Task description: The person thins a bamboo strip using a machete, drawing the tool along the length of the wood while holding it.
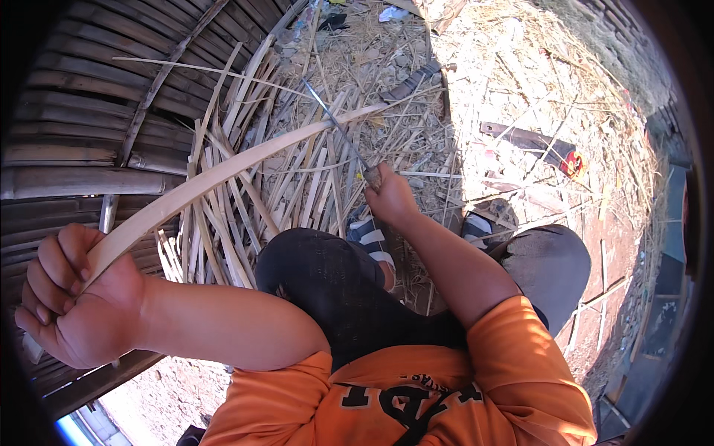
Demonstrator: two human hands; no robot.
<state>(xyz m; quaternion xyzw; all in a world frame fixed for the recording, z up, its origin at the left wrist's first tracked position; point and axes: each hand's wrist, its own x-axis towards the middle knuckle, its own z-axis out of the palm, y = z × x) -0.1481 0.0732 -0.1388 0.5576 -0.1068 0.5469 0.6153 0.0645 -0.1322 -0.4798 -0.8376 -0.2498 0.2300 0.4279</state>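
At the far left my left hand (85, 297) is closed around the near end of a long, pale bamboo strip (216, 176). The strip runs up and to the right, away from me, its far end over the littered ground. My right hand (392, 199), in front of my knees, grips the handle of a knife (342, 130). Its thin blade points away and to the left, crossing the strip near the strip's far end. Whether the edge is cutting into the strip or only resting against it, I cannot tell.
Several split bamboo strips (216, 230) lie heaped left of my knees, beside a bamboo slat wall (82, 97). A handsaw (535, 146) with a red and black handle lies to the right. A dark flat piece (411, 82) lies ahead. My sandalled feet (370, 236) stand among shavings.
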